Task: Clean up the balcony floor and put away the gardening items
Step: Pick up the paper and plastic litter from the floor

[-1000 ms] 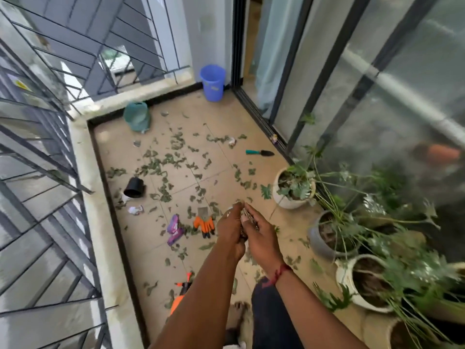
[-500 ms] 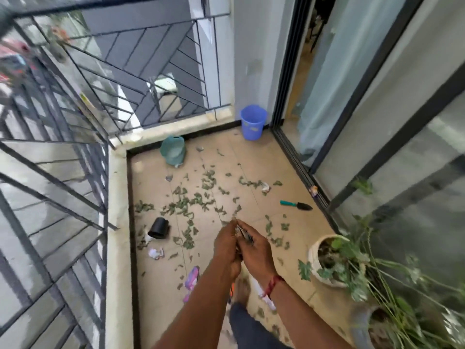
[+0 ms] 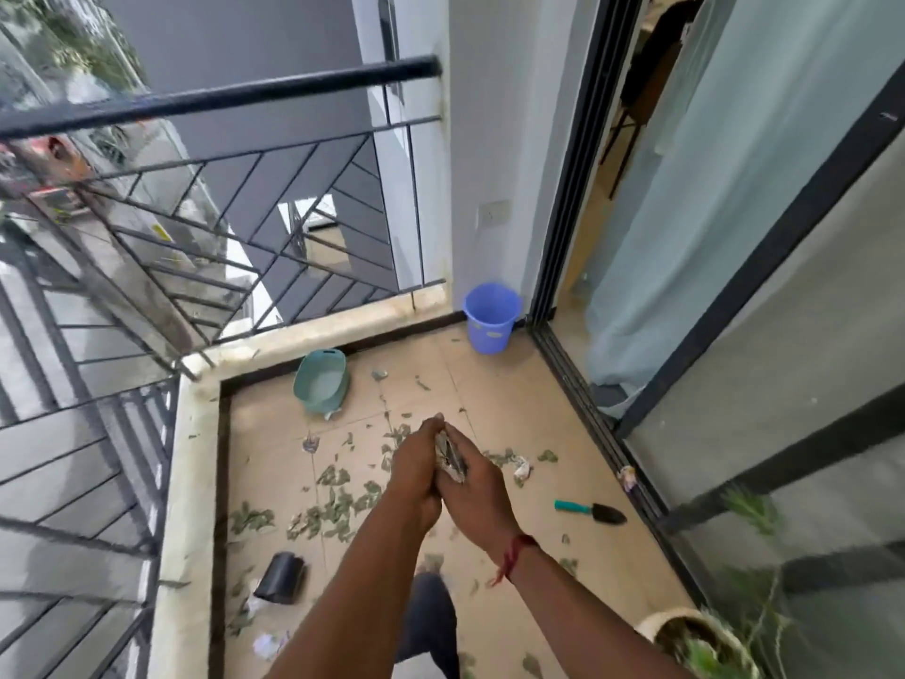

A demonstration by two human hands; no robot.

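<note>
Green-grey leaf litter, dry.

1. Wad of leaves (image 3: 450,455): at mid-frame above the floor, clamped between the left hand (image 3: 416,465) and the right hand (image 3: 482,490), palms pressed toward each other, fingers curled round it. Judged very light, crisp and crumbly, so bits may slip out at the edges. Best cupped from both sides with the bottom closed, not squeezed hard.
2. Loose leaves (image 3: 338,502): strewn over the tan tile floor (image 3: 489,394), thickest left of the hands. They would handle the same way: scoop, do not pinch.
3. Blue bucket (image 3: 491,318): upright in the far corner, just beside the sliding-door track. Plastic, judged light and rigid, so take it by the rim. A likely receptacle for the wad, though that is a guess.
4. Teal basin (image 3: 321,382): tipped on its side near the far kerb, left of the bucket.
5. Trowel (image 3: 590,510): teal handle, dark blade, flat on the floor right of the hands. Stiff; take it by the handle.
6. Black pot (image 3: 284,578): on its side, near left. Looks to be thin, light plastic.
7. White planter (image 3: 695,639): near right, holding a plant. Judged heavy; lift from under the rim.
8. Writing: none legible. The wall plate (image 3: 493,214) is blank, and the yellow tag (image 3: 157,232) beyond the railing (image 3: 220,98) is too blurred to read.
</note>
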